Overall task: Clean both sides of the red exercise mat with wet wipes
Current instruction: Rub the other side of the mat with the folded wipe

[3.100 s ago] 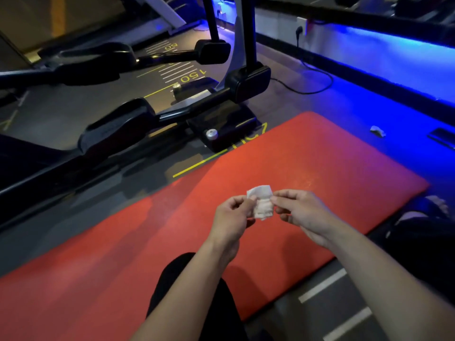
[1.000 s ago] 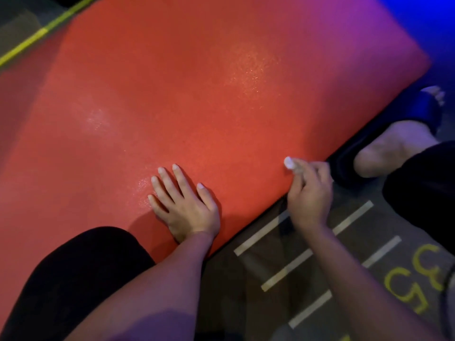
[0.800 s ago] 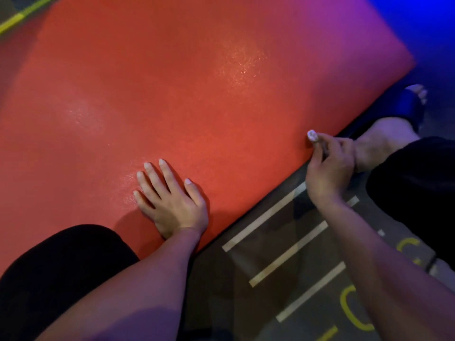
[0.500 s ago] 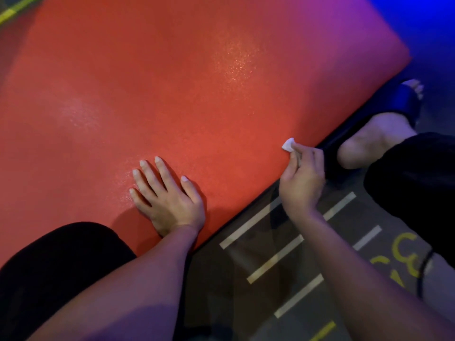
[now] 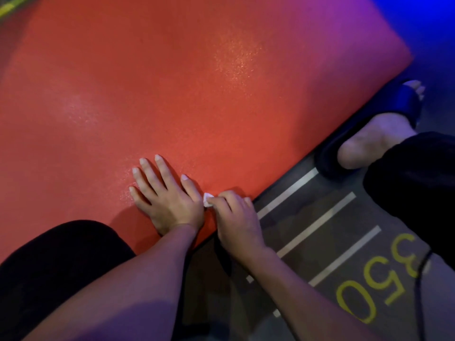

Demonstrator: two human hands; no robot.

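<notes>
Wipe (image 5: 207, 200) now beside left hand (image 5: 170, 200)

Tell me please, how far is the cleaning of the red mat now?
Early stage. Done: the top of the red exercise mat shows a damp-looking sheen in patches. In hand: the left hand presses flat on the mat while the right hand pinches a folded wet wipe at the near edge. Left: the mat lies unflipped, so its underside waits.
</notes>
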